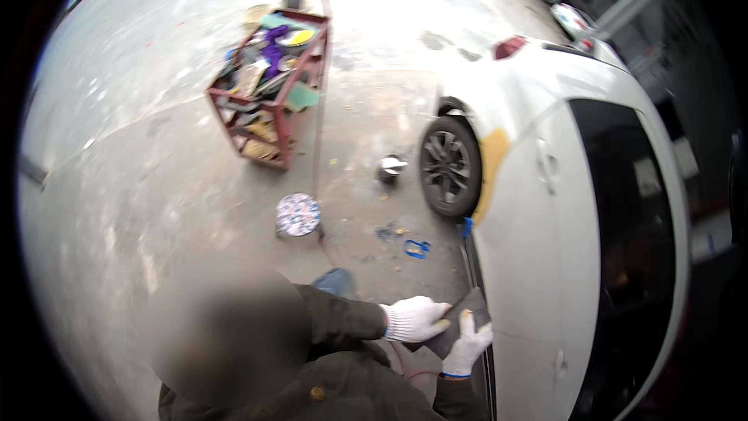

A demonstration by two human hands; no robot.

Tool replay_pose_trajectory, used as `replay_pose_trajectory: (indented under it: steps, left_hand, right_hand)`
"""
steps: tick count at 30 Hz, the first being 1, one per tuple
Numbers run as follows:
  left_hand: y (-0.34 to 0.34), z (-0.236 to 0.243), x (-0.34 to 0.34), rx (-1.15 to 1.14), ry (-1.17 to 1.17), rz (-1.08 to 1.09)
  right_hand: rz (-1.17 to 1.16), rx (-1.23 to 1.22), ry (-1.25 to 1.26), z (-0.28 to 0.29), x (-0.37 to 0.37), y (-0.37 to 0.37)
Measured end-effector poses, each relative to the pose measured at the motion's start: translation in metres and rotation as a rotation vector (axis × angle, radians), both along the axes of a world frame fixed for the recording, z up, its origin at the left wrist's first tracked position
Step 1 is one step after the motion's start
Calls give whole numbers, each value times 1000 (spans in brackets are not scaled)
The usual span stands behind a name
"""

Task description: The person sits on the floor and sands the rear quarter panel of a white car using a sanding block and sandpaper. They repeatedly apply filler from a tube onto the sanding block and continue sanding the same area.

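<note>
White knitted work gloves cover both my hands, which are close together beside the white car's lower side. My left hand point(417, 320) reaches in from the left, its fingers closed on the near edge of a dark grey flat sheet point(477, 306). Gripping the same sheet from the lower right is my right hand point(467, 345), with its thumb lying on top. The sheet looks thin and tilted; part of it is hidden under the gloves. Dark jacket sleeves point(343, 320) run up to the cuffs.
The white car point(526, 281) fills the right, with a yellowish patch point(494, 160) behind its wheel point(449, 165). A round patterned stool point(298, 214), a metal can point(391, 168) and blue tape point(417, 249) are on the floor. Farther off stands a red cart point(276, 109) heaped with supplies.
</note>
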State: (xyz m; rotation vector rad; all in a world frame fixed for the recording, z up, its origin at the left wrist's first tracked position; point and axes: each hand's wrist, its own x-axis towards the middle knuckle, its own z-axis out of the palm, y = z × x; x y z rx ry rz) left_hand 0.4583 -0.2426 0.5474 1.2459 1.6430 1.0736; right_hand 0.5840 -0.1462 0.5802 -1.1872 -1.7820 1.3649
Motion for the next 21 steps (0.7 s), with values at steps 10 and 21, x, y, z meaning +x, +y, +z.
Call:
replay_pose_trajectory:
  steps: [10,21]
  left_hand:
    - [-91,10,-1,72,-39,16]
    - [-340,20,-162,-126,-5,-625]
  right_hand:
    - [-331,-216,395,3,12,-118]
    - [-621,-142,260,7,-100,-406]
